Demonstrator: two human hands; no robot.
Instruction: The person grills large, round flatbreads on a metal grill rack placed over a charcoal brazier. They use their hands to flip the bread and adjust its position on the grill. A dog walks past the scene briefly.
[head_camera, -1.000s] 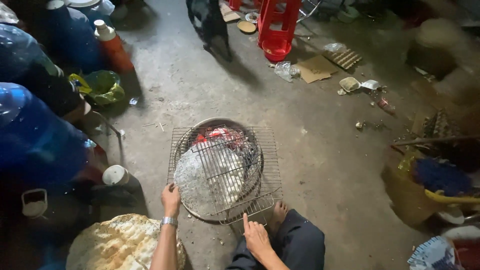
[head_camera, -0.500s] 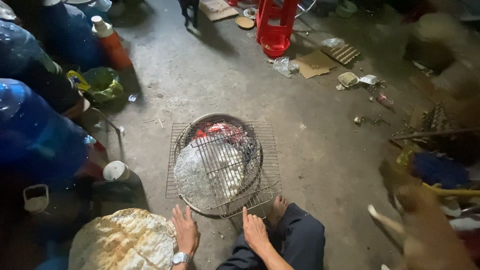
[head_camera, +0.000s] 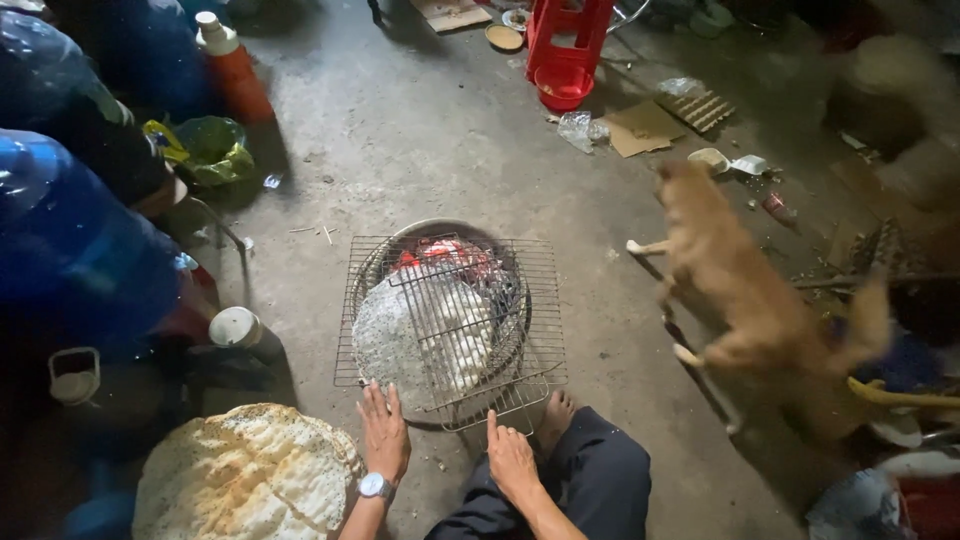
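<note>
My left hand (head_camera: 385, 432) lies open and flat at the near edge of the wire rack (head_camera: 450, 318), and the round cracker (head_camera: 420, 335) under the rack is just ahead of it, over the fire bowl (head_camera: 440, 232) on the floor. My right hand (head_camera: 512, 462) holds nothing, one finger up touching the rack's near corner. The big cooked cracker (head_camera: 245, 475) is just left of my left hand, which is nearer to both.
</note>
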